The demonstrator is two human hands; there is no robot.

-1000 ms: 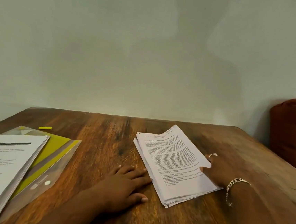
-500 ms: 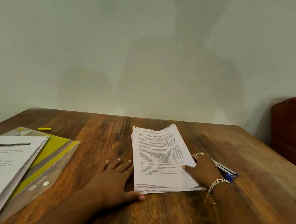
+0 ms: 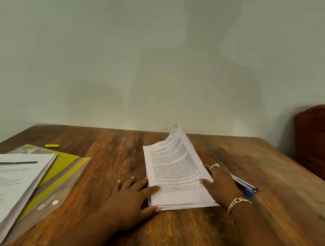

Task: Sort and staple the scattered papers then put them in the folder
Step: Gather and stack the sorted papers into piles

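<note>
A: Why are both hands at that one stack of papers (image 3: 174, 175) in the middle of the table (image 3: 115, 148)?

B: Squaring it, I'd say. The left hand (image 3: 130, 197) lies flat just left of the stack, fingers straight, thumb against the near left corner, gripping nothing. It acts as a stop for the edges.

A: And the right hand (image 3: 221, 186)?

B: It is on the stack's right edge, thumb on the top sheet, the other fingers down along the side. Whether they curl under the sheets I cannot tell. The stack's far end is bowed up off the table, which suggests pressure or a lift from that side.

A: Where is the stapler (image 3: 245, 185)?

B: Just right of the stack, behind the right hand, on the table. Close by, probably for the next step; no staple is visible.

A: The folder (image 3: 68, 165)?

B: Well left of the stack, clear and yellow, lying flat under a second pile of papers (image 3: 4, 185). That pile would have to come off before filing. A small yellow stick (image 3: 52, 145) lies beyond the folder.
</note>
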